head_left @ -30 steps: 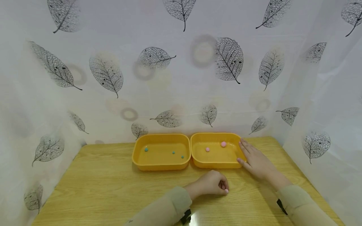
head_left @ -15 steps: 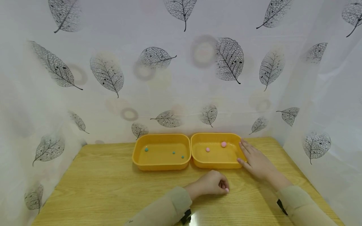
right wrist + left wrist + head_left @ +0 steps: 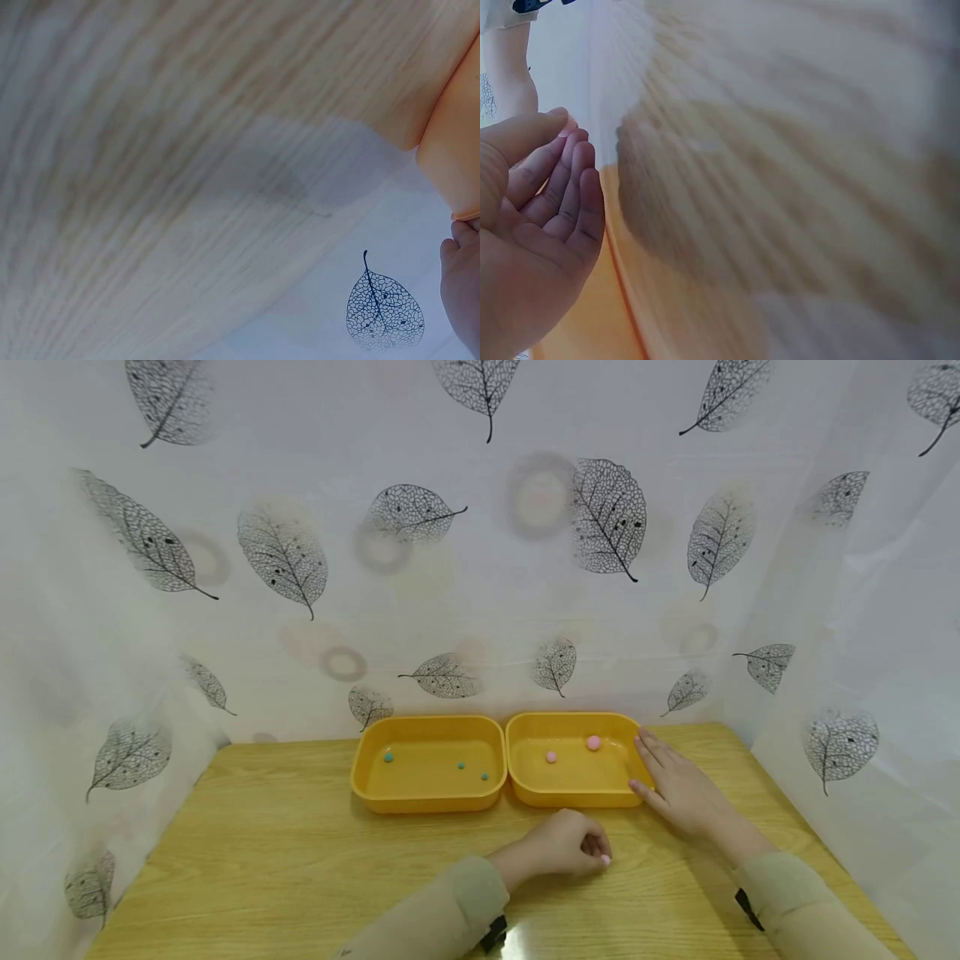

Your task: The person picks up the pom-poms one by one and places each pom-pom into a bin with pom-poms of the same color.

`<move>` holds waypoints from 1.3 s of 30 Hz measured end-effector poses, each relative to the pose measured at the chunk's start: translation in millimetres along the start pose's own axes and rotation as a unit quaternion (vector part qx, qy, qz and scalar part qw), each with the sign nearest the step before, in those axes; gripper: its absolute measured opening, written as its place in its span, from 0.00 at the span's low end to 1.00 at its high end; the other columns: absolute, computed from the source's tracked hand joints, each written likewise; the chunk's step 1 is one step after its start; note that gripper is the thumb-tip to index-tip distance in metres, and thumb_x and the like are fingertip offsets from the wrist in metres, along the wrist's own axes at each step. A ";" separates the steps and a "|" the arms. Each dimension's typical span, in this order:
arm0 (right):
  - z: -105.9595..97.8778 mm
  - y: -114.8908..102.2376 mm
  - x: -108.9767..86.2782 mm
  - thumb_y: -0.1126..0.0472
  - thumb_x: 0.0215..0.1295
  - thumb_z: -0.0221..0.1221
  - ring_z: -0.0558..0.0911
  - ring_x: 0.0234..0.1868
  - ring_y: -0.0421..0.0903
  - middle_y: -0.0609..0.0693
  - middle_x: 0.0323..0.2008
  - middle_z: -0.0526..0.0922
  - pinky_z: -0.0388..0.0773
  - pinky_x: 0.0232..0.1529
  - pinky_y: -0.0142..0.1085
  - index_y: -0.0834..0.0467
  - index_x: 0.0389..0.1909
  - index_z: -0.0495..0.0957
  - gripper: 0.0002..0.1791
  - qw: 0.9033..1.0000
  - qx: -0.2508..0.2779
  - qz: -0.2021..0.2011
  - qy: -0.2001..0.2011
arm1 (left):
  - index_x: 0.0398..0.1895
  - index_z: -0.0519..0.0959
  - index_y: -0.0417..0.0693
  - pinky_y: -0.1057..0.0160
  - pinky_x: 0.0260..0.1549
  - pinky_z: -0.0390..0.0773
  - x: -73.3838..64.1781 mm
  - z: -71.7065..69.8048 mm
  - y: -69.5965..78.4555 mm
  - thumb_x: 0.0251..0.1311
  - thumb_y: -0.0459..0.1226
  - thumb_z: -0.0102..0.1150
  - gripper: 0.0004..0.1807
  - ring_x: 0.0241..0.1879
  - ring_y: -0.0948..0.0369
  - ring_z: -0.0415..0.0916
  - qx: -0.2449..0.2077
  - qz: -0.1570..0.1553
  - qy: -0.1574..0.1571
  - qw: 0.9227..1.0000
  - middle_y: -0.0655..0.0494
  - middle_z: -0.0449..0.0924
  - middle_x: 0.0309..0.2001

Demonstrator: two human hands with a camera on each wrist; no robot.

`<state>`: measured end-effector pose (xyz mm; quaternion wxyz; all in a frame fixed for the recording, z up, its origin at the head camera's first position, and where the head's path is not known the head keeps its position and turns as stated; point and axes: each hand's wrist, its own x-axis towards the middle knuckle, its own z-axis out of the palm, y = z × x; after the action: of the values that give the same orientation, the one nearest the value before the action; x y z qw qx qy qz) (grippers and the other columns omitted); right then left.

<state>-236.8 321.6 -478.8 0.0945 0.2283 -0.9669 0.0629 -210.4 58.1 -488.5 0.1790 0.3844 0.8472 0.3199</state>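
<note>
My left hand is over the table in front of the trays, with a small pink ball pinched at the thumb and fingertips. Close up in the left wrist view, the pink ball peeks out between thumb and index finger, and the other fingers curl loosely. My right hand rests against the right end of the right yellow tray, fingers straight on its rim. Two pink balls lie in that tray, a larger pink ball and a smaller pink ball.
Beside it, touching side to side, stands a left yellow tray with three tiny teal balls in it. Both trays sit at the back of a wood-grain table. A white leaf-print curtain encloses the back and sides.
My left hand has shifted very slightly up and to the right with the pink ball still pinched. The right hand, both trays and the balls in them stay put.
</note>
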 end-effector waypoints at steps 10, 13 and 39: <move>-3.0 -1.8 -0.9 0.44 0.82 0.54 0.63 0.79 0.71 0.71 0.81 0.57 0.64 0.77 0.64 0.74 0.79 0.58 0.43 1.000 -0.002 -0.004 0.005 | 0.38 0.89 0.50 0.82 0.33 0.76 0.9 -4.1 3.4 0.70 0.37 0.69 0.03 0.29 0.80 0.73 -0.005 0.023 0.012 1.000 0.66 0.86 0.30; -2.2 -2.3 -1.0 0.45 0.81 0.55 0.64 0.79 0.71 0.72 0.81 0.58 0.65 0.77 0.64 0.74 0.79 0.58 0.42 1.000 -0.003 -0.006 0.010 | 0.39 0.90 0.48 0.82 0.33 0.77 1.8 -8.7 5.1 0.70 0.36 0.69 0.03 0.29 0.80 0.73 -0.018 0.025 0.011 0.999 0.65 0.87 0.31; -3.2 -2.9 1.0 0.46 0.81 0.55 0.62 0.79 0.72 0.72 0.81 0.56 0.65 0.76 0.67 0.74 0.79 0.57 0.42 1.000 0.001 -0.003 0.001 | 0.43 0.89 0.48 0.82 0.39 0.79 9.8 -58.8 20.2 0.72 0.37 0.67 0.04 0.34 0.77 0.78 0.014 0.046 0.054 0.997 0.60 0.91 0.38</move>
<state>-235.9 319.1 -475.2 0.0949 0.2309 -0.9662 0.0638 -238.2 52.0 -432.4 0.1129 0.4078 0.8414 0.3363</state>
